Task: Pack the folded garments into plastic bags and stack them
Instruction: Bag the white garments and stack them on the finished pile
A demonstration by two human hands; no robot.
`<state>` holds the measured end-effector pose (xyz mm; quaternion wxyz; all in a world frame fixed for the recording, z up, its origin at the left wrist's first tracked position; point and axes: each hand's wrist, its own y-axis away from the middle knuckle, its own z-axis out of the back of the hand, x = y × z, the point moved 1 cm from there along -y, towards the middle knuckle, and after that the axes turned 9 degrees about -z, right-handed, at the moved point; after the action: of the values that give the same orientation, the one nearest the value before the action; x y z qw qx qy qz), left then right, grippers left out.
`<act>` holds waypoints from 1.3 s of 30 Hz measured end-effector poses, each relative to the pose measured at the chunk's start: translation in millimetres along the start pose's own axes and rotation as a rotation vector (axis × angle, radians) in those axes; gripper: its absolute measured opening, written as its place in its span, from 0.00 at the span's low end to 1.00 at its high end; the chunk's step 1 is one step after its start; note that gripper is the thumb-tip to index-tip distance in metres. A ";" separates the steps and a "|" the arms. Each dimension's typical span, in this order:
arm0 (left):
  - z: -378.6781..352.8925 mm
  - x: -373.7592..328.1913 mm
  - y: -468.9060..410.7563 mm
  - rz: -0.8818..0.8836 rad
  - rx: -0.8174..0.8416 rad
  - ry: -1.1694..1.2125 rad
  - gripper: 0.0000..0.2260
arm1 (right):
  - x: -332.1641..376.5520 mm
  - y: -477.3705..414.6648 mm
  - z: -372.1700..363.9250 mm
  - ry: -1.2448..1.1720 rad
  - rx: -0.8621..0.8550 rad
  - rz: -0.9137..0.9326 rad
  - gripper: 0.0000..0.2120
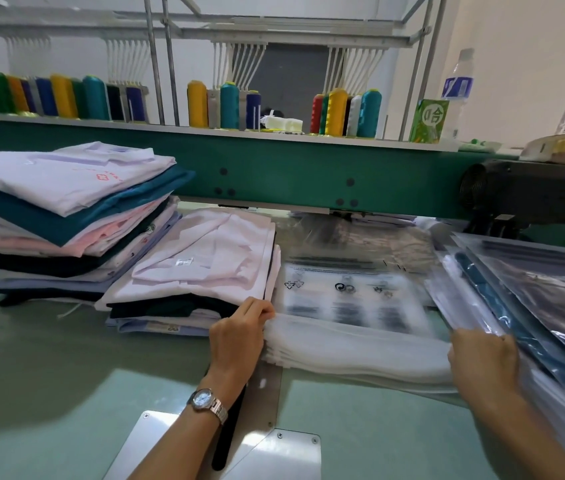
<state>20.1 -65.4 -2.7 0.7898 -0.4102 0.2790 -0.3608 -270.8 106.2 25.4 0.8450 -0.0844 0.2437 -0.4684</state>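
A pile of clear plastic bags (353, 299) with black print lies in the middle of the green table (49, 375). Its near ends hang milky white over one another. My left hand (239, 332), with a wristwatch, pinches the left near corner of the bag pile. My right hand (482, 358) holds the right near corner, its fingers partly hidden under plastic. To the left lies a short stack of folded garments (205, 265) with a pale pink shirt on top. Bagged dark garments (530, 306) lie slanted at the right.
A tall stack of folded shirts (63, 216) in white, teal, pink and black stands at the far left. Behind runs a green machine beam (274, 168) with thread cones (336, 112) on its shelf. Water bottles (457, 88) and a green carton (428, 121) stand at the right.
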 end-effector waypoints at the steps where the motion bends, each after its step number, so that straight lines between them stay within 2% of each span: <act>1: -0.4 -1.3 0.7 0.007 -0.002 0.012 0.03 | -0.3 1.8 1.6 0.005 0.007 -0.006 0.08; 6: 0.1 2.0 3.7 0.011 0.006 0.076 0.01 | 8.1 2.2 21.3 -0.158 -0.077 0.053 0.10; 8: 0.8 2.7 3.7 0.014 0.003 0.080 0.01 | 22.2 0.5 26.3 -0.445 -0.055 0.214 0.14; 10: 0.3 2.6 5.4 0.017 -0.002 0.080 0.02 | 40.8 1.9 29.1 -0.758 0.062 0.398 0.17; 12: -0.8 3.8 7.1 0.020 -0.005 0.082 0.02 | 58.0 2.7 30.4 -0.773 0.083 0.572 0.18; 14: -2.6 6.3 8.0 0.020 -0.001 0.082 0.02 | 67.5 0.7 27.2 -0.769 0.100 0.663 0.19; 17: -5.4 9.1 8.8 0.013 0.004 0.088 0.03 | 72.8 -0.8 21.4 -0.846 0.129 0.701 0.19; 20: -7.0 10.8 9.9 0.019 0.010 0.085 0.05 | 75.4 1.0 15.0 -0.974 0.112 0.716 0.14; 21: -7.3 11.5 9.9 0.024 0.014 0.084 0.05 | 75.0 1.8 13.2 -1.004 0.080 0.720 0.12; 24: -7.9 13.0 10.2 0.037 0.035 0.091 0.05 | 73.9 0.3 6.8 -1.030 -0.161 0.735 0.05; 26: -8.2 11.9 10.5 0.029 0.023 0.090 0.06 | 73.3 -2.6 1.4 -1.050 -0.162 0.692 0.09; 28: -6.2 8.5 9.1 0.006 -0.031 0.053 0.04 | 73.9 -3.2 -5.6 -1.055 -0.038 0.662 0.15; 30: -4.7 1.3 6.1 -0.073 -0.086 -0.021 0.08 | 76.6 -0.9 -11.9 -0.993 0.076 0.642 0.16; 32: -5.9 -12.7 5.3 -0.260 -0.081 0.009 0.11 | 79.5 2.6 -15.4 -0.904 0.055 0.600 0.16; 34: -9.9 -34.1 8.1 -0.516 0.037 0.116 0.10 | 81.4 4.0 -15.4 -0.878 -0.007 0.560 0.17; 36: -20.0 -52.5 13.1 -0.707 0.199 0.101 0.12 | 83.6 4.9 -13.0 -0.880 -0.059 0.551 0.18; 37: -26.5 -58.4 15.2 -0.740 0.248 0.043 0.14 | 84.4 5.4 -12.4 -0.885 -0.081 0.552 0.17; 39: -34.7 -63.1 15.7 -0.691 0.298 -0.075 0.20 | 86.0 7.7 -11.0 -0.920 -0.120 0.546 0.17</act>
<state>-37.0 -24.2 -24.5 0.6821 -0.3738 0.0393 -0.6273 -232.4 39.7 -15.6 0.9492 -0.2628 -0.1122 -0.1315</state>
